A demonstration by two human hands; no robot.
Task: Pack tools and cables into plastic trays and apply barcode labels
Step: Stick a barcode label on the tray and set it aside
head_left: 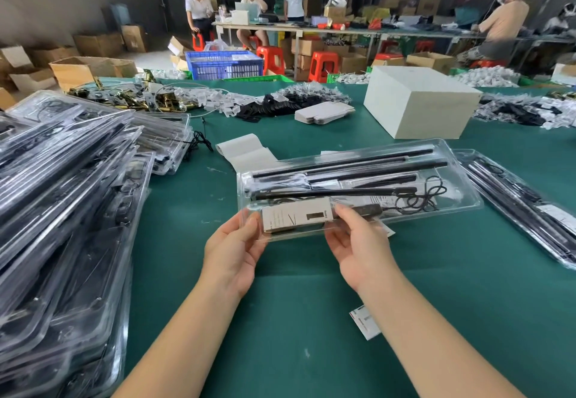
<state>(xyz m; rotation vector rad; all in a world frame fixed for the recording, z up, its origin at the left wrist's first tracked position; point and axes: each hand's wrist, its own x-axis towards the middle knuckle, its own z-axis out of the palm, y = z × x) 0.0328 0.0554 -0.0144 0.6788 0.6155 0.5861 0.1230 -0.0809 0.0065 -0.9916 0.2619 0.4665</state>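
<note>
A clear plastic tray (458,176) lies slantwise over the green table, holding several black rods (343,162), a coiled black cable (420,198) and a grey printed card (296,215). My left hand (233,248) grips the tray's near left corner, thumb on top. My right hand (358,241) holds the near edge beside the card, thumb pressed on the plastic. A strip of white label backing (246,148) lies behind the tray. One small barcode label (364,323) rests on the table by my right forearm.
A tall pile of packed clear trays (62,195) fills the left side. Another packed tray (523,207) lies at the right. A white box (420,101), flat cartons (324,112) and heaps of bagged parts (280,98) sit farther back. People work at distant tables.
</note>
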